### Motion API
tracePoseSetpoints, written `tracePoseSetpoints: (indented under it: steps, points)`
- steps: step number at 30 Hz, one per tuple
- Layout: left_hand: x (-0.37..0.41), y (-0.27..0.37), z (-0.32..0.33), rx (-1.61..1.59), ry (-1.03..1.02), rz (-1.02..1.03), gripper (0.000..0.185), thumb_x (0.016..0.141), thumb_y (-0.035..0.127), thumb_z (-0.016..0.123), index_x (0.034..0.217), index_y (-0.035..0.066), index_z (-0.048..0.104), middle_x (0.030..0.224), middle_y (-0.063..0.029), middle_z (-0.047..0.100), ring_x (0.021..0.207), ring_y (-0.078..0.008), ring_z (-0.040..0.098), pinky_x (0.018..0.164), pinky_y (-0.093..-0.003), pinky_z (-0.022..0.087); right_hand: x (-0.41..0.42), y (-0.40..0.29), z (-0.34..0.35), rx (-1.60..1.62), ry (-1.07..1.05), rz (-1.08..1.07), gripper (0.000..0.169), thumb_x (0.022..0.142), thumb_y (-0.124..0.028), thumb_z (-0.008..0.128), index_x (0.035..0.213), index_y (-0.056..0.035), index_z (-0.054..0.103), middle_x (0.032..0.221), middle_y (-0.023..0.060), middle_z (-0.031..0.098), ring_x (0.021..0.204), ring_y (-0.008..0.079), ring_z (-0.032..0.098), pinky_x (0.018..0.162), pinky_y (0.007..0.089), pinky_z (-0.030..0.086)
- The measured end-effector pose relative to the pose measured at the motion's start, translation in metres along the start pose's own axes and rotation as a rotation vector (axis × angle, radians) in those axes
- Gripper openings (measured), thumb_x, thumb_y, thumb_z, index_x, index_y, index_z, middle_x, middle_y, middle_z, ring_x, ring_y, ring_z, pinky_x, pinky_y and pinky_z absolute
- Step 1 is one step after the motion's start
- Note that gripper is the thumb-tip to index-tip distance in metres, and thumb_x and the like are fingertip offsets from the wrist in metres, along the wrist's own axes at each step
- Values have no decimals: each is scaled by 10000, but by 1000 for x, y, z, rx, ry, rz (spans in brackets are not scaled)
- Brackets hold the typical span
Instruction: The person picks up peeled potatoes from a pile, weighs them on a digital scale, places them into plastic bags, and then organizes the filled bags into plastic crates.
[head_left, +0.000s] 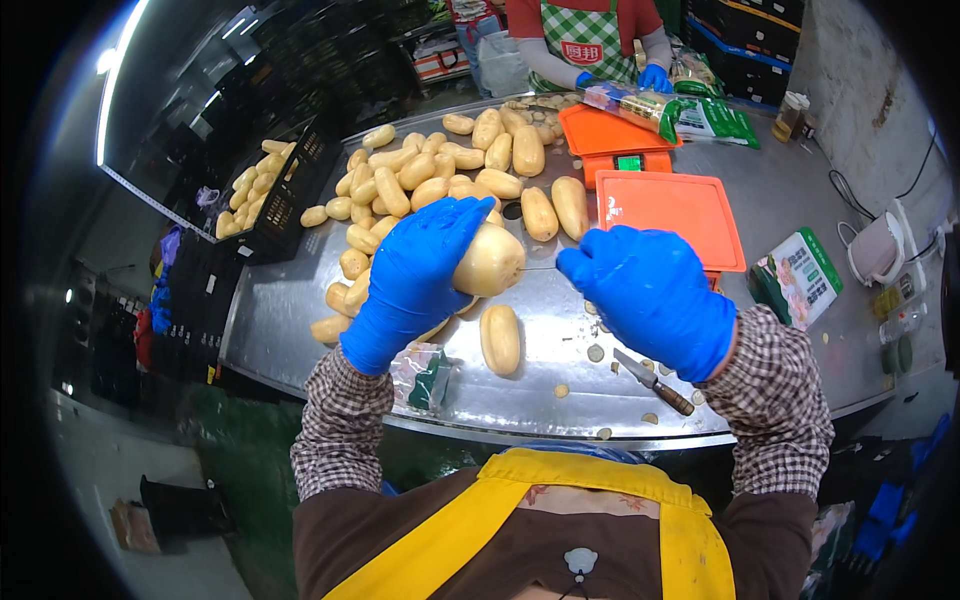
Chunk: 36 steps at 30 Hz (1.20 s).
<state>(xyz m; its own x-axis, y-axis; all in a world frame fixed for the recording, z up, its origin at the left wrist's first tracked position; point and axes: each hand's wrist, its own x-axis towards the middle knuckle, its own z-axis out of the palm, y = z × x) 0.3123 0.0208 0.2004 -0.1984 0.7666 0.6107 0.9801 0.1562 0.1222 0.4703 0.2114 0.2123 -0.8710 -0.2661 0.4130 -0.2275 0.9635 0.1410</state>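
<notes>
My left hand (420, 277), in a blue glove, is wrapped around a thick, pale peeled lotus root segment (489, 261) with its cut end facing right. My right hand (645, 289), gloved the same way, is closed to the right of it. A thin dark rod or wire (538, 268) spans from the right fingers to the cut end; its tip cannot be made out. Below, a single root segment (500, 340) lies on the metal table. A knife with a wooden handle (673, 397) rests below my right hand, among small cut slices (595, 352).
Many peeled root segments (418, 171) are heaped beyond my left hand. Orange scales (675, 210) stand beyond my right hand. A black crate (281, 202) of roots is at the left. Across the metal table (277, 300), a co-worker in a checked apron (589, 37) handles packages (637, 109).
</notes>
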Motion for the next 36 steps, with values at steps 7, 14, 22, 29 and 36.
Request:
tracePoseSetpoints:
  steps: [7,14,22,29,36]
  points:
    - [5,6,7,-43,-55,67,602,591,121,817,1138,29,584,1075,-139,627,982,-306,619,857,-374,496,11,-12,19,-42,174,-158,49,716,-91,645,756,-82,618,657,71,551,593,208,595,468,322,459]
    - [0,0,6,74,-158,63,619,583,89,793,1160,51,571,1067,-98,608,986,-284,597,854,-354,484,15,-10,0,50,57,-200,21,703,-79,635,697,-85,615,642,71,557,584,210,598,466,323,461]
    - [0,-16,8,199,-56,33,673,599,133,810,1221,80,558,1157,-111,602,1065,-284,582,880,-371,470,12,6,-11,127,-196,-99,129,697,-72,651,824,-89,634,736,78,606,678,240,633,545,346,493]
    - [-6,-32,-3,107,147,-48,724,560,112,846,1220,48,556,1195,-122,599,1123,-300,560,946,-375,436,-13,8,-50,130,-118,49,296,718,-78,654,1010,-113,625,747,55,584,637,218,610,510,335,469]
    - [-8,-38,3,52,238,-20,739,541,83,852,1217,41,555,1223,-131,585,1141,-299,552,960,-376,436,-24,6,-49,112,-39,2,310,745,-105,645,1054,-125,650,730,21,565,582,174,595,426,293,419]
